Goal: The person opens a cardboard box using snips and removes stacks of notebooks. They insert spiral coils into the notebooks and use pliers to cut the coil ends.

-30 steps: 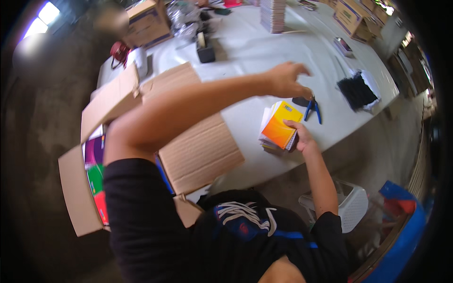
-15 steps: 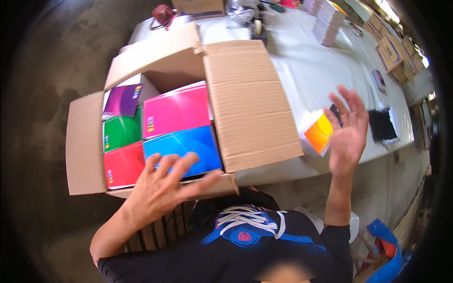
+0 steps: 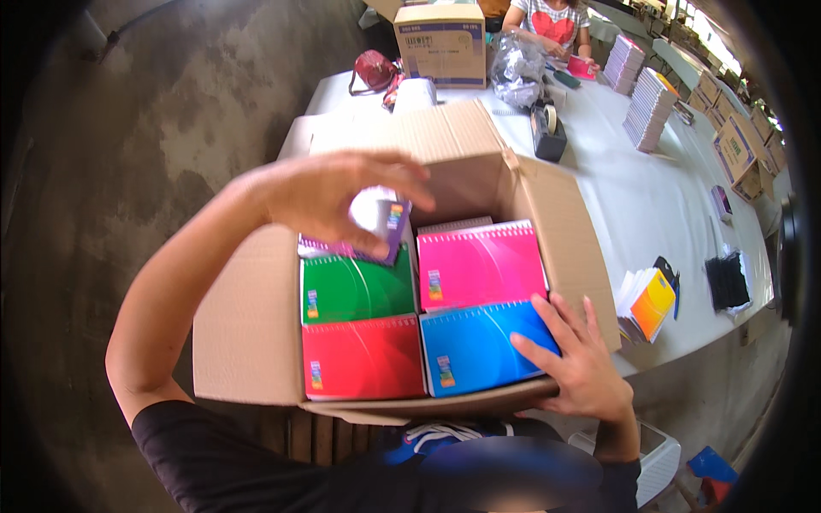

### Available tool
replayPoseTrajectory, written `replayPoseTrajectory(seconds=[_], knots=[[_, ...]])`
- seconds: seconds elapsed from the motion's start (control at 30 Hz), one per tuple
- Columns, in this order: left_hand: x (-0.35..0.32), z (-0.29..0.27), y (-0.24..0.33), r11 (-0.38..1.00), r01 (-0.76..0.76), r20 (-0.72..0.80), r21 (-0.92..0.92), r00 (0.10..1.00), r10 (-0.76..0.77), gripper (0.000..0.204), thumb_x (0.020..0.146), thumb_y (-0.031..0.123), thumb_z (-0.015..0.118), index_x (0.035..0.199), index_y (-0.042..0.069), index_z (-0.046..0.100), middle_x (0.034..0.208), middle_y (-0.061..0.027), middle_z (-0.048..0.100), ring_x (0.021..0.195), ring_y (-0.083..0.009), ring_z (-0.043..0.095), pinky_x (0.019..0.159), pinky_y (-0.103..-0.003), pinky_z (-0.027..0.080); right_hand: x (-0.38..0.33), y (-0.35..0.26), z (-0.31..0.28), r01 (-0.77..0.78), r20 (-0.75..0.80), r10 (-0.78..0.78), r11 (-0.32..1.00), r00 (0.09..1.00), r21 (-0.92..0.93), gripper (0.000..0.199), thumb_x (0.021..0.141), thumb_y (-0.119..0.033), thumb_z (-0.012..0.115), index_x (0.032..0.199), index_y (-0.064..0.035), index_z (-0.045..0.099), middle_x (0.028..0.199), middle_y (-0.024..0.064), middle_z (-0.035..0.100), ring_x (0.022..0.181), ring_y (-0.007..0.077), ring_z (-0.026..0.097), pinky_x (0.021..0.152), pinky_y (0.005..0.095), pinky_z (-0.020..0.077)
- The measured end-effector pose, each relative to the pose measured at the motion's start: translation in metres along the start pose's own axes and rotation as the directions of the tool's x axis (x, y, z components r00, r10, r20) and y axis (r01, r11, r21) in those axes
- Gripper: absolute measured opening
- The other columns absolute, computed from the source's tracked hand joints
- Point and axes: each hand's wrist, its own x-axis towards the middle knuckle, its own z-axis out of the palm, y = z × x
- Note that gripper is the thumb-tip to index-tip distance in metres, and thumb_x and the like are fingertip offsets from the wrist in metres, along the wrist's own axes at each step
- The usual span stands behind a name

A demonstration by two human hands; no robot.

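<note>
Resting splayed on the blue spiral notebook (image 3: 479, 346) at the near-right corner of the carton (image 3: 575, 235), my right hand (image 3: 583, 366) is probably steadying it; left hand (image 3: 342, 197) arches wide over the purple notebook (image 3: 397, 232) by the left edge. Snug side-by-side packing likely stops sliding.

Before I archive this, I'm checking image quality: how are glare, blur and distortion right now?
Head view: pale sheen, likely glare, on the pink notebook; head view: the left hand looks motion-blurred; head view: the white table has a bowed right edge near the dark rim.
</note>
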Motion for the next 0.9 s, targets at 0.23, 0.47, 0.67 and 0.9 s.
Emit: replayPoseTrajectory(seconds=[0.23,0.47,0.67,0.9], knots=[[-0.024,0.065,-0.065,0.957,0.108,-0.132,0.269,0.988,-0.074,0.053,0.084,0.050,0.054,0.133,0.029,0.046,0.144,-0.0071,0.035,0.134,-0.0317,0.030,0.109,-0.049,0.028,-0.007,0.001,0.012,-0.013,-0.045,0.017,0.997,0.999,0.074,0.083,0.054,-0.032,0.083,0.128,-0.0397,0.049,0.149,0.0109,0.023,0.140,0.0304,0.014,0.103,0.0668,0.0125],[-0.024,0.057,-0.046,0.925,0.193,-0.312,0.328,0.946,-0.086,0.045,0.089,0.030,0.053,0.133,0.019,0.047,0.138,-0.0112,0.041,0.128,-0.0331,0.037,0.104,-0.047,0.033,-0.006,0.011,0.011,0.117,0.046,-0.122,0.988,0.992,0.097,0.070,0.067,-0.038,0.075,0.130,-0.0426,0.045,0.150,0.0124,0.019,0.140,0.0348,0.007,0.102,0.0681,0.0075],[0.110,0.063,-0.037,0.952,0.182,-0.139,-0.246,0.965,-0.220,0.028,0.086,0.015,0.053,0.108,0.001,0.062,0.100,-0.0193,0.064,0.096,-0.0340,0.060,0.087,-0.039,0.046,-0.006,0.036,0.018,0.214,-0.075,-0.201,0.875,0.977,0.434,0.072,0.069,-0.029,0.077,0.133,-0.0381,0.044,0.149,0.0176,0.019,0.139,0.0351,0.015,0.105,0.0634,0.0059],[0.210,0.144,-0.085,0.895,0.444,0.702,0.038,0.626,-0.340,0.053,0.084,0.039,0.058,0.118,-0.002,0.055,0.122,-0.0192,0.055,0.112,-0.0299,0.052,0.096,-0.038,0.040,-0.013,0.058,0.040,0.325,-0.204,-0.254,0.795,0.945,0.513,0.063,0.080,-0.021,0.066,0.137,-0.0280,0.041,0.149,0.0142,0.023,0.138,0.0259,0.025,0.110,0.0500,0.0135]])
